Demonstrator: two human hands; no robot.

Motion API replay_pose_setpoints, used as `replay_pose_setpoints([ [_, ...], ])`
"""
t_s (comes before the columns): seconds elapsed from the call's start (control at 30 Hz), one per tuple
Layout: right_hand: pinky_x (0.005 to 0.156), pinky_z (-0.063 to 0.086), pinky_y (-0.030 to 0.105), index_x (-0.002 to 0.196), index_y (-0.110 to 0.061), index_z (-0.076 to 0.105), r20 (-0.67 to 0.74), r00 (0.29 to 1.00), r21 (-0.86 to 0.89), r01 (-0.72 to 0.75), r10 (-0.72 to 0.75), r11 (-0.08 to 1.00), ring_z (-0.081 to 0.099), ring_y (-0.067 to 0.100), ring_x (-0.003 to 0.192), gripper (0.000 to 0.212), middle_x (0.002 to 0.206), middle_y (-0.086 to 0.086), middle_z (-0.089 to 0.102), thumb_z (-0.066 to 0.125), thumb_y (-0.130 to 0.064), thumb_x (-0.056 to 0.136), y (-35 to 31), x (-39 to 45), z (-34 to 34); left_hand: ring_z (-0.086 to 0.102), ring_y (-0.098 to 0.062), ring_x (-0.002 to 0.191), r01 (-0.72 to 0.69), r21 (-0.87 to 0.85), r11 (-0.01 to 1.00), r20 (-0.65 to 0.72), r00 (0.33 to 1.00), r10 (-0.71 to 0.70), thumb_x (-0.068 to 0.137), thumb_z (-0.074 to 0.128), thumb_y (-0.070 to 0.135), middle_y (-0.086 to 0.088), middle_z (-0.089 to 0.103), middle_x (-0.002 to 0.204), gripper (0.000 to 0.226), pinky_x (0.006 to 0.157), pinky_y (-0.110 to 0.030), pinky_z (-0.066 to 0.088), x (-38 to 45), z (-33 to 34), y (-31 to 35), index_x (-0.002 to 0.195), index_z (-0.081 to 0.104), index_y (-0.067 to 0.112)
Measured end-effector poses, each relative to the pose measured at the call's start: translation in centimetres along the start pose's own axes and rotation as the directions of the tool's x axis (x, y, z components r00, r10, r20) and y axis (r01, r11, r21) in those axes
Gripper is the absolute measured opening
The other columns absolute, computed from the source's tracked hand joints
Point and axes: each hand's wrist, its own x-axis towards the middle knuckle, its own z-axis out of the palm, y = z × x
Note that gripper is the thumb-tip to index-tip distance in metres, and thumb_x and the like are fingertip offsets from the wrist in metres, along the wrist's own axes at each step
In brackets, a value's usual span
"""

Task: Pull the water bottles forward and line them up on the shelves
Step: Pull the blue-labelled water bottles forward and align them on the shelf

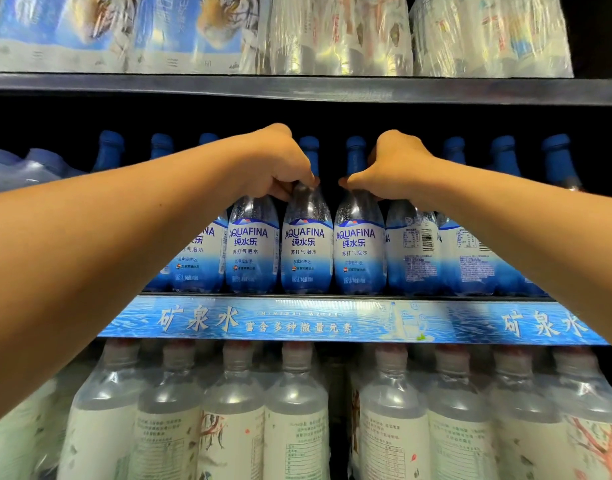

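Note:
A row of Aquafina bottles with blue caps and blue-white labels stands along the front of the middle shelf (332,318). My left hand (280,164) is closed around the neck of one bottle (252,244), its thumb touching the neighbouring bottle (307,244). My right hand (391,168) grips the neck of a bottle (410,247) whose back label faces out, with its thumb on the bottle (359,244) to the left. More blue caps show behind and to both sides; the gripped bottles' caps are hidden by my hands.
The top shelf (297,88) carries shrink-wrapped packs of bottles (339,32). Below, wrapped packs of white-labelled bottles (297,410) fill the lower shelf. A wrapped blue pack (23,168) sits at the far left of the middle shelf. The space behind the bottles is dark.

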Motion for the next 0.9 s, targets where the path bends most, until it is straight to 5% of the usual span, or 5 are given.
replay_pose_setpoints([
  [0.13,0.078,0.061,0.043,0.096,-0.001,0.065,0.079,0.995,0.221,-0.073,0.056,0.972,0.072,0.028,0.087,0.031,0.093,0.015,0.071,0.077,-0.027,0.083,0.3,0.8,-0.5,0.071,-0.026,0.086,-0.033,0.001,0.999,-0.017,0.999,0.033,0.079,0.081,0.011,-0.017,0.071,0.100,0.044,0.072,-0.040,0.062,0.0,0.3,-0.3,0.115,0.057,0.002],
  [0.2,0.079,0.062,0.042,0.103,0.000,0.064,0.139,0.989,0.317,-0.099,0.057,0.943,0.072,0.029,0.089,0.025,0.097,0.016,0.071,0.075,-0.014,0.085,0.4,0.9,-0.7,0.070,-0.026,0.088,-0.046,0.023,0.999,-0.026,0.999,0.047,0.076,0.084,0.013,-0.015,0.070,0.101,0.047,0.063,-0.036,0.060,-0.1,0.5,-0.4,0.115,0.058,0.002],
  [0.3,0.079,0.062,0.044,0.106,0.000,0.064,0.142,0.989,0.267,-0.074,0.036,0.961,0.071,0.031,0.090,0.030,0.103,0.019,0.069,0.078,-0.013,0.083,0.4,1.1,-0.5,0.068,-0.023,0.083,-0.039,0.030,0.999,-0.013,0.999,0.039,0.078,0.082,0.009,-0.016,0.069,0.103,0.047,0.051,-0.028,0.056,-0.2,0.5,-0.3,0.117,0.057,0.001],
  [0.53,0.086,0.058,0.047,0.106,-0.002,0.065,0.078,0.997,0.180,-0.034,0.020,0.983,0.068,0.033,0.096,0.044,0.104,0.017,0.068,0.084,-0.027,0.077,0.3,0.9,-0.3,0.067,-0.025,0.084,-0.026,0.041,0.999,-0.024,0.999,0.027,0.080,0.080,0.008,-0.016,0.068,0.105,0.045,0.054,-0.029,0.055,-0.1,0.7,-0.4,0.118,0.057,-0.001],
  [0.9,0.084,0.059,0.052,0.109,0.000,0.058,0.142,0.989,0.276,-0.085,0.047,0.957,0.070,0.035,0.095,0.024,0.107,0.022,0.068,0.067,-0.009,0.089,0.8,1.5,0.1,0.072,-0.027,0.074,-0.076,0.198,0.977,-0.130,0.986,0.103,0.065,0.092,0.022,-0.016,0.069,0.091,0.051,0.063,-0.042,0.063,0.1,0.8,-0.7,0.101,0.065,-0.002],
])
